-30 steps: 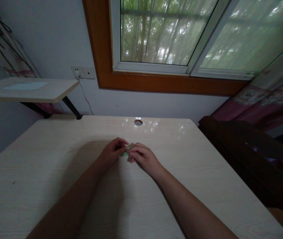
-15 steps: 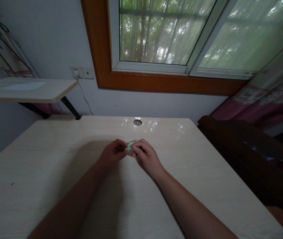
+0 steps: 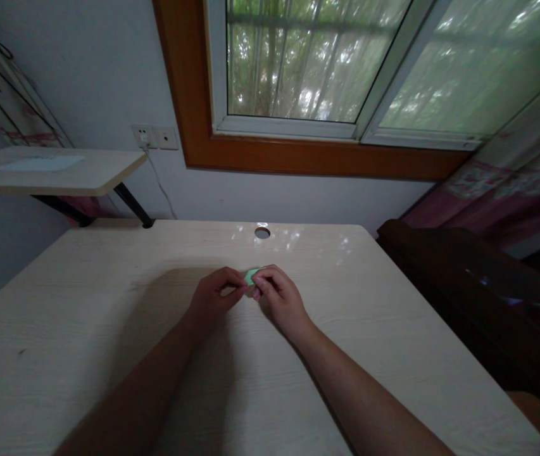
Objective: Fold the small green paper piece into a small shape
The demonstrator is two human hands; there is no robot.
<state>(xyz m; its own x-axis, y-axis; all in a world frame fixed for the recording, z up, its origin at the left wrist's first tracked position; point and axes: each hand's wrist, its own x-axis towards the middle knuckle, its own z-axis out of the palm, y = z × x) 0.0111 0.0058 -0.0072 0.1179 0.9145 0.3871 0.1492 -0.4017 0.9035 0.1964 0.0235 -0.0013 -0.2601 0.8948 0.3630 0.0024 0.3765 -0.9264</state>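
Note:
A small piece of light green paper [image 3: 251,276] is pinched between my two hands, above the middle of the pale wooden desk [image 3: 355,304]. My left hand [image 3: 217,292] has thumb and forefinger closed at the paper's left edge. From the other side, my right hand [image 3: 279,292] grips it with thumb and fingers, covering its right part. The fingertips of both hands nearly meet. The paper's full shape is hidden by the fingers.
Behind the hands, a round cable hole [image 3: 263,233] sits near the desk's back edge. A raised shelf [image 3: 108,174] on black legs holds a white sheet [image 3: 42,163] at the left. Dark wooden furniture [image 3: 440,272] stands along the right side.
My left thumb and forefinger have come together at the paper's left edge. The green strip that stuck out there is no longer visible; a flatter green patch shows.

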